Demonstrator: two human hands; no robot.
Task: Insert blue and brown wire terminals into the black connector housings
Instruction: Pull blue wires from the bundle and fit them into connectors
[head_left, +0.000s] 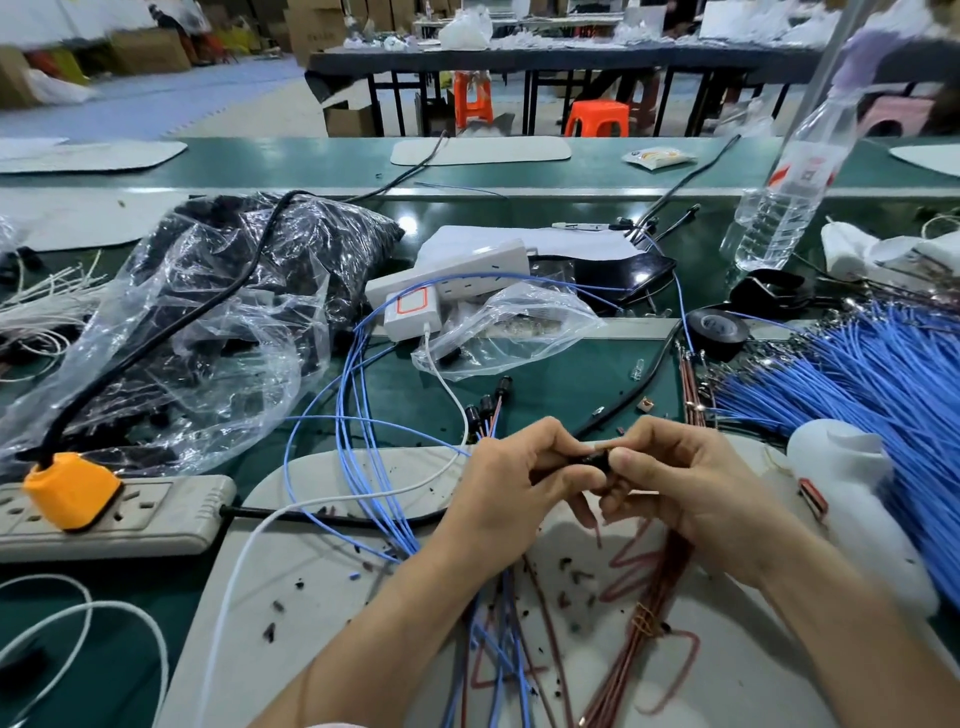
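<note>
My left hand (511, 483) and my right hand (675, 480) meet over the white mat, both pinching a small black connector housing (592, 461) between their fingertips. A brown wire (631, 564) hangs in kinks below the right hand. Loose blue wires (353, 415) loop up to the left of my hands, and several black housings with wires in them (485, 405) lie just beyond my left hand. A tied bundle of brown wires (641, 639) lies under my right forearm. A large pile of blue wires with terminals (852, 384) covers the right side.
A clear bag of black housings (208, 312) lies at the left, a grey power strip with an orange plug (72, 496) in front of it. White power strips (457, 278), a small clear bag (511, 332), black tape (719, 327), a water bottle (789, 192) and a white object (857, 499) stand around.
</note>
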